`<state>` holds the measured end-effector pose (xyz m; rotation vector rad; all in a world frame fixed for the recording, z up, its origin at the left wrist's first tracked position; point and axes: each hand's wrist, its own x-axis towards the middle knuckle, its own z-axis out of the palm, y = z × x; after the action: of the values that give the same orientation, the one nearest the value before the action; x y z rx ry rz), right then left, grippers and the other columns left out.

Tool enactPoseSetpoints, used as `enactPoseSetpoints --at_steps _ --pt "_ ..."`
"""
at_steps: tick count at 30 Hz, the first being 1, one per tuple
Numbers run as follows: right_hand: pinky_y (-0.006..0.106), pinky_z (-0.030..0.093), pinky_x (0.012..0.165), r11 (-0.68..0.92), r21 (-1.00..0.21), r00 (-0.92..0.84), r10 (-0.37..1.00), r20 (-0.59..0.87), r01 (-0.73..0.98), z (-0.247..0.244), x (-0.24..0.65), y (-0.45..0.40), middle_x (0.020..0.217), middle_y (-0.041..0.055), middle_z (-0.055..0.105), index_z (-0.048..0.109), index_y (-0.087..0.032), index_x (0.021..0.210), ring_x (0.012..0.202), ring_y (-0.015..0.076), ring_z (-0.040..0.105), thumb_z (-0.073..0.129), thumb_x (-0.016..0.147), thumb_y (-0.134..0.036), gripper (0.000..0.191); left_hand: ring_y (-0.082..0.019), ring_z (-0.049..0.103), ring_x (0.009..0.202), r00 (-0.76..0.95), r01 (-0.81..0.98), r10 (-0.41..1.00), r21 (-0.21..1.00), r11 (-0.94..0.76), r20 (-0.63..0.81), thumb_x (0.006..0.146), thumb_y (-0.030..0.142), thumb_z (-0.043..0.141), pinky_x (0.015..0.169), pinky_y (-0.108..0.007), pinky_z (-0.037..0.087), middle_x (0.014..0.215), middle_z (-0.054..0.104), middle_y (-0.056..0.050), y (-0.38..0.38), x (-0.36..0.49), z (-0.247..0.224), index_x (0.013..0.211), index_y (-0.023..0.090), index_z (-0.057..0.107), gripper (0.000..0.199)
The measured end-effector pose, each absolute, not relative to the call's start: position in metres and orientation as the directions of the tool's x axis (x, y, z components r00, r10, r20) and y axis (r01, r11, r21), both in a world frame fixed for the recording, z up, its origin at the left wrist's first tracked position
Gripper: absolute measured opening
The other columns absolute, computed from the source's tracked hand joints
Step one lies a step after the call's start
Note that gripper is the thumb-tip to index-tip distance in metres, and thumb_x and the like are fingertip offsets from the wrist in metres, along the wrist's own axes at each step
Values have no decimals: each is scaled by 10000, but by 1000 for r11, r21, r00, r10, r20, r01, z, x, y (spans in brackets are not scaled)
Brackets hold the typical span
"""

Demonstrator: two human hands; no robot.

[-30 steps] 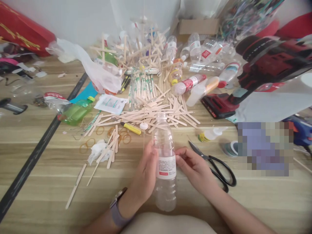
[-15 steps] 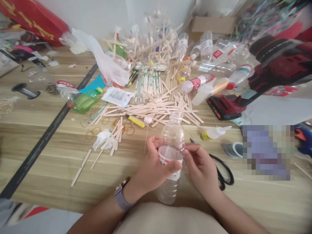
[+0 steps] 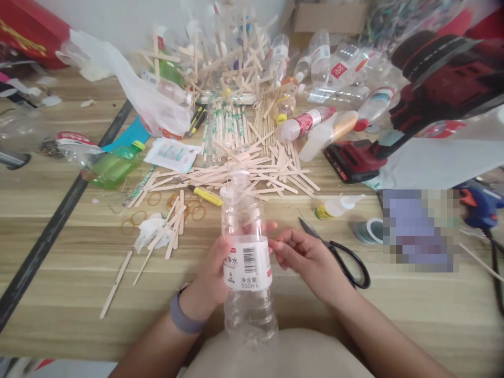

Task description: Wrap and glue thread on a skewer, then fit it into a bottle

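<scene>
1. I have my left hand [image 3: 208, 278] wrapped around the labelled clear plastic bottle [image 3: 247, 262], centre near, its neck toward the far side.
2. My right hand [image 3: 303, 257] has thumb and fingertips together just beside the label's right edge; I can't tell whether they pinch anything.
3. Black-handled scissors [image 3: 349, 265] lie right of it; wooden craft sticks [image 3: 236, 176] spread beyond the bottle.
</scene>
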<state>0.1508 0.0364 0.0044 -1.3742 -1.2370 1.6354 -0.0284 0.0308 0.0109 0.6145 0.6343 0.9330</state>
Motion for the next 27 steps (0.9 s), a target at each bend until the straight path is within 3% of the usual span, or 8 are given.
enactPoseSetpoints --at_steps 6,15,20,27 --pt "231 349 485 -317 -941 -266 902 -339 122 2 152 35 559 -40 488 599 -187 697 504 88 395 617 800 -516 344 -319 602 1147 475 -523 849 701 484 -232 825 631 483 943 -438 477 1198 668 -132 30 -27 10 1141 192 629 561" --pt "247 336 484 -280 -932 -185 928 -325 232 3 154 37 533 -30 517 705 -193 749 506 105 390 638 768 -432 250 -314 564 1209 441 -489 880 775 401 -176 824 545 591 970 -437 462 1202 672 -131 29 -30 7 1125 198 619 460" --pt "250 373 488 -235 -914 -126 949 -290 331 1 157 39 613 0 624 730 -192 796 522 117 451 642 766 -444 269 -313 595 1162 347 -484 917 800 354 -195 802 514 634 866 -409 515 1198 673 -131 28 -30 5 1118 199 608 447" --pt "266 400 482 -70 -851 -63 991 -120 520 0 161 40 622 14 634 703 -209 768 525 142 510 589 807 -402 227 -285 590 1171 128 -506 975 834 220 -180 870 526 505 914 -393 502 1185 684 -96 28 -31 2 1143 205 594 431"
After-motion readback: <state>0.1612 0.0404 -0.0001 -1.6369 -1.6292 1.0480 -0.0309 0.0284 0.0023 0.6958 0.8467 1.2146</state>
